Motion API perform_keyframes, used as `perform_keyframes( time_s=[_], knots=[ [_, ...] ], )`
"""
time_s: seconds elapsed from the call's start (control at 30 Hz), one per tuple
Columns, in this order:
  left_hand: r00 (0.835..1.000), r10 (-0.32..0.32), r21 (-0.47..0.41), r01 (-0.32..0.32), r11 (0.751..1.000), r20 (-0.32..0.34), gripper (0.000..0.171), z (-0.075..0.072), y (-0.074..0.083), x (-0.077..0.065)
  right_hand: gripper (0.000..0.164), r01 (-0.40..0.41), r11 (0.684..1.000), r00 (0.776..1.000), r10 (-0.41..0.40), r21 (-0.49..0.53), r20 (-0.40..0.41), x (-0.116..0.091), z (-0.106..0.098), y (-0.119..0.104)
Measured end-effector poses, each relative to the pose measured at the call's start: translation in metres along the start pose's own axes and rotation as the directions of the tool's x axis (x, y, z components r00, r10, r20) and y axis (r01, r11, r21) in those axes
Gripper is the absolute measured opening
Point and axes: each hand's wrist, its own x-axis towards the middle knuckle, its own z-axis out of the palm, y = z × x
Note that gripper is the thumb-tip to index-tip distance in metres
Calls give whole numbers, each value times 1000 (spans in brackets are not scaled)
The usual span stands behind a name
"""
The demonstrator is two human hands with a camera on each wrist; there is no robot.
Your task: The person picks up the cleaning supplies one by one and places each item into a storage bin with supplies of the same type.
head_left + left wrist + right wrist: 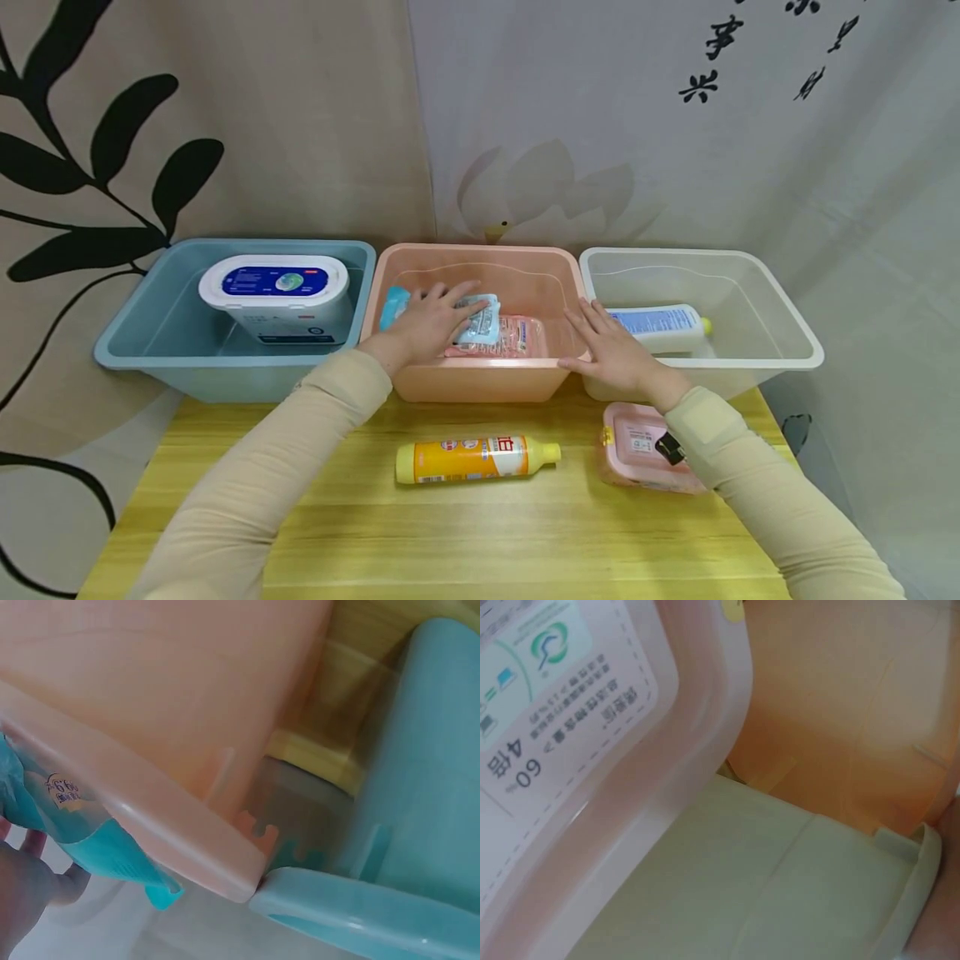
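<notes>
bottle [476,460] before middle bin [480,383], packets [483,328] inside

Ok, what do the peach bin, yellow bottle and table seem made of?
Peach bin: likely plastic, satin; its rounded rim shows soft highlights. Yellow bottle: probably plastic, smooth, judging by its moulded shoulder. Table: wood or printed laminate, faintly glossy; the streaky grain fits both.

Left hand [30,892] touched a turquoise packet [90,838] at eight o'clock, pink tub [157,690] lay toward ten, blue tub [431,772] at three, rims [217,861] met at six, wooden table [341,697] showed near two
</notes>
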Motion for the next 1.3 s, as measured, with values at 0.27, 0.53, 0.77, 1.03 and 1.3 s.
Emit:
perform_keyframes(
  time_s=[0.27, 0.53, 0.77, 1.03, 1.3],
  knots=[
    [1000, -11, -14, 11, 1000, 1, 48, 5, 0, -2, 85, -13, 1000, 1000, 14, -9, 20, 1, -1, -1],
    [998, 25, 72, -21, 997, -66, 44, 5, -3, -2, 85, -7, 1000, 1000, 7, -2, 11, 1, -1, -2],
    [994, 32, 94, -23, 995, -100, 50, 4, -6, -4, 85, -10, 1000, 1000, 10, -4, 12, 1, 0, 0],
    [994, 33, 49, -27, 998, -108, 61, 7, -7, -11, 85, -10, 1000, 1000, 11, -8, 11, 1, 1, 2],
    [994, -1, 33, 5, 999, -109, 62, 11, -13, -17, 84, -8, 1000, 1000, 8, -9, 12, 2, 1, 1]
  ],
)
